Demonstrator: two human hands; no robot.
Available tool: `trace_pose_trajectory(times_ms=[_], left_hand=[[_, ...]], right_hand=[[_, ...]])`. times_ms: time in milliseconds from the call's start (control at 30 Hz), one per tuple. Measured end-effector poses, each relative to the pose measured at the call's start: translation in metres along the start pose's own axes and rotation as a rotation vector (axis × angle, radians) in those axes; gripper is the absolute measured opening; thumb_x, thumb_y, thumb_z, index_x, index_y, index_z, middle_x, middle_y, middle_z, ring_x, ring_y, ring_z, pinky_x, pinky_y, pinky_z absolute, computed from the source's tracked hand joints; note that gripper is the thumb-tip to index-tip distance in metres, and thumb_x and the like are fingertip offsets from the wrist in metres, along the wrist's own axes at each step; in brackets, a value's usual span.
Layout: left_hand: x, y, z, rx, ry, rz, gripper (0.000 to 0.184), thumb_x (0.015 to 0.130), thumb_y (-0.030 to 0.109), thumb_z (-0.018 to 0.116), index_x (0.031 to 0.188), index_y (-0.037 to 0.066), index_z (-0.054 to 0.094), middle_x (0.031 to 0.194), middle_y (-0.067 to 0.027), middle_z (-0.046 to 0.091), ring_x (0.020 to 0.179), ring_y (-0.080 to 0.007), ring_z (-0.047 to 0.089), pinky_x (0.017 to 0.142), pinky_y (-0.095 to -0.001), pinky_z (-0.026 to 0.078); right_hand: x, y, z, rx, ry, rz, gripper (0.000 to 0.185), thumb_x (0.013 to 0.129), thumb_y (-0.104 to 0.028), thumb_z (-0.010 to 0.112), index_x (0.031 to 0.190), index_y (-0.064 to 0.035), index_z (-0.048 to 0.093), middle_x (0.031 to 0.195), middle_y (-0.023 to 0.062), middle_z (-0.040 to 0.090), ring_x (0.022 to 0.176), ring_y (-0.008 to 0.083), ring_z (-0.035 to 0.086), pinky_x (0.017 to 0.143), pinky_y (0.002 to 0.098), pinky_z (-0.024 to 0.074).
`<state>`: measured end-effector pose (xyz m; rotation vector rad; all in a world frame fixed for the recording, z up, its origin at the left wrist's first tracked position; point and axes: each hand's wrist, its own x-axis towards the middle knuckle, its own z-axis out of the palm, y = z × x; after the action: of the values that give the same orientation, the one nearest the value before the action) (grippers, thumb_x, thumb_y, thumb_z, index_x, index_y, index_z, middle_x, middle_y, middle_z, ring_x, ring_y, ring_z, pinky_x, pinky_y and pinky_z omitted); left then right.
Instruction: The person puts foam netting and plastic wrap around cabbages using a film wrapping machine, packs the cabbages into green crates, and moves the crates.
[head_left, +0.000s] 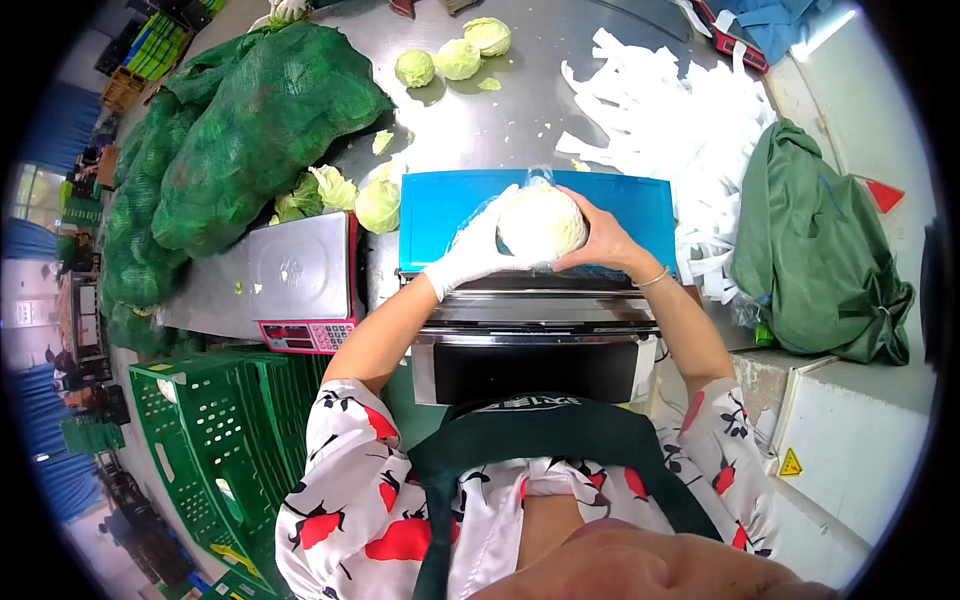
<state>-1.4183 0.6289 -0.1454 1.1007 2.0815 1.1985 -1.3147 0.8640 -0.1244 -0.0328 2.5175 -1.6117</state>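
A pale cabbage (541,222) is held between my two hands over a blue board (440,200). My left hand (480,243), in a white glove, cups its left side with the fingers curved round it. My right hand (600,237), bare, with a bracelet at the wrist, grips the right side. Clear film shows at the top of the cabbage and near my left hand; how far it wraps round is hard to make out. Just below the board, nearer my body, is a metal machine (540,308) with a dark front panel.
Green mesh sacks (270,130) and a digital scale (300,270) stand on the left. Loose cabbages (458,60) lie at the back. White strips (660,115) and a green cloth bundle (815,250) are on the right. Green crates (205,440) stand lower left.
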Motion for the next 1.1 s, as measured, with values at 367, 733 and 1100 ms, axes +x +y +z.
trace_pose_trajectory(times_ms=[367,733,1100], left_hand=[[-0.141,0.073,0.034,-0.732,-0.498,-0.508,0.082,0.087,0.036,0.073,0.149,0.006,0.029,0.13,-0.0145,0.055,0.103,-0.018,0.062,0.069,-0.0276,0.058],[-0.219,0.009,0.087,-1.107,-0.48,-0.794,0.071,0.095,0.045,0.059,0.148,0.004,0.035,0.132,-0.0148,0.057,0.112,-0.0187,0.061,0.096,-0.032,0.048],[-0.262,0.032,0.078,-0.747,0.31,-0.538,0.033,0.106,0.018,0.043,0.136,0.005,0.051,0.064,0.0085,0.04,0.054,-0.0018,0.039,0.049,-0.0177,0.035]], right_hand=[[-0.174,-0.041,0.088,0.366,-0.095,0.641,0.075,0.093,-0.062,0.051,0.136,-0.0007,0.051,0.113,0.0148,0.066,0.093,0.0212,0.063,0.076,0.0315,0.0504],[-0.209,-0.003,0.156,1.038,-0.147,0.898,0.05,0.093,-0.037,0.067,0.126,-0.0008,0.057,0.092,0.003,0.067,0.079,0.0073,0.061,0.069,0.0191,0.05],[-0.252,-0.006,0.168,0.81,0.607,0.777,0.03,0.1,-0.03,0.058,0.083,-0.0055,0.064,0.057,-0.0078,0.038,0.049,0.0016,0.032,0.045,0.0198,0.0266]])
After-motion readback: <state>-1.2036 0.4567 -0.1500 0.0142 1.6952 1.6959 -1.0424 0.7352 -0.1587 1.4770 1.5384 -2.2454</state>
